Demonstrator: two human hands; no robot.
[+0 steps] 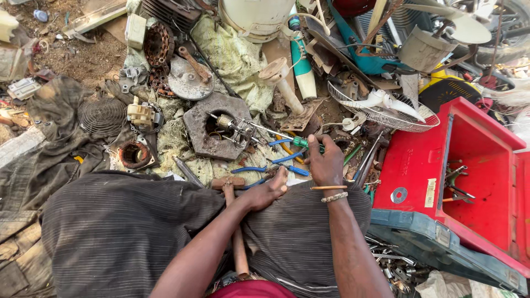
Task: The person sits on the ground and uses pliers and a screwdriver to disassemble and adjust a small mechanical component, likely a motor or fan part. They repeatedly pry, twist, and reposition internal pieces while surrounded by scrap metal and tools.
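On the ground before the seated person, a small motor (227,122) sits in a grey block (216,132), taken apart only partly – the right hand (326,163) closed around a green-handled screwdriver (301,142), the left hand (268,192) loosely curled, resting by a hammer (229,183) and holding nothing I can make out

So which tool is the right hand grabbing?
The right hand is on the green-handled screwdriver. The blue-handled pliers lie beside it untouched, and the wooden-handled hammer is by the left hand.
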